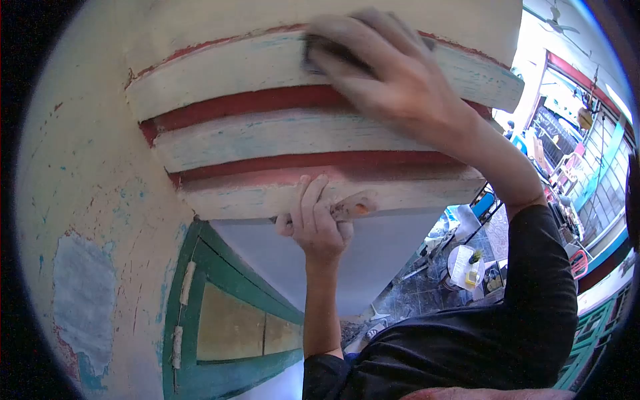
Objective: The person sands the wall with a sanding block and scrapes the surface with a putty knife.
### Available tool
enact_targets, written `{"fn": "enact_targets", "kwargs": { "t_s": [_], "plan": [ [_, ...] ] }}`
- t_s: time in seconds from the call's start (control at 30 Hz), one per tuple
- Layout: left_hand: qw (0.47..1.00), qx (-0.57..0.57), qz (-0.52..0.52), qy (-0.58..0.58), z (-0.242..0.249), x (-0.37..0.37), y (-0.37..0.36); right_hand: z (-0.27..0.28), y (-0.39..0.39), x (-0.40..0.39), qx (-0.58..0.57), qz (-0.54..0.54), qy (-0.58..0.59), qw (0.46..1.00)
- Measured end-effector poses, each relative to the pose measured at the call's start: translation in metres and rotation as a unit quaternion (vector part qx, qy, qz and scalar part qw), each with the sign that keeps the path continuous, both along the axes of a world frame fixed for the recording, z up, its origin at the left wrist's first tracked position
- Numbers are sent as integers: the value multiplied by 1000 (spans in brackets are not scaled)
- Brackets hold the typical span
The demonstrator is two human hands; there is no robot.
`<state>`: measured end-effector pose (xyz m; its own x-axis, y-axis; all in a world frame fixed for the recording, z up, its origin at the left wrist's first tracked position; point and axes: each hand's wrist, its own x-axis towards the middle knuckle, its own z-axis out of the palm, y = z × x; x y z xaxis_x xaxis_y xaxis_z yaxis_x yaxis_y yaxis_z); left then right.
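Observation:
My right hand [383, 63] is closed around a dark block [333, 55], blurred by motion, which looks like a sanding block. It rests against the top cream-painted ledge [220, 70]. Lower down, my left hand [315, 217] has its fingers curled over the bottom ledge [233, 200]. In that hand is a dust-covered scraper [358, 205]; its handle sticks out to the right, and most of its blade is hidden. Both hands look dusty. Between these ledges runs a middle ledge [267, 139], with red-painted grooves above and below it and bluish worn patches on its face.
To the left, a wall [87, 187] has peeling paint and a grey patch [83, 300]. Below the ledges is a green-framed panel [233, 327]. Down at the right, a small round table [465, 267] stands on dark floor tiles, near chairs and clutter. A ceiling fan [555, 23] hangs beyond.

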<state>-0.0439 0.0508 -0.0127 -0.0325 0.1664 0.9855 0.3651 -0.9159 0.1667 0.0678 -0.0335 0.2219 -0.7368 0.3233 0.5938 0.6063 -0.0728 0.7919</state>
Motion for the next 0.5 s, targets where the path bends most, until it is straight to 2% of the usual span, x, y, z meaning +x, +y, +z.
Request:
{"fn": "enact_targets", "kwargs": {
  "t_s": [0.13, 0.3, 0.4, 0.5],
  "plan": [
    [999, 10, -16, 25, 0, -6, 1, -1, -13, 9, -13, 0, -3, 1000],
    [999, -1, -22, 37, 0, -6, -2, -21, -49, 34, 2, -53, 15, 998],
    [999, -8, -37, -3, 3, -3, -6, -6, -14, 13, 10, 5, 4, 1000],
    [999, -4, -17, 27, 2, -6, -3, 5, 6, 1, -5, 25, 15, 1000]
  ]
}}
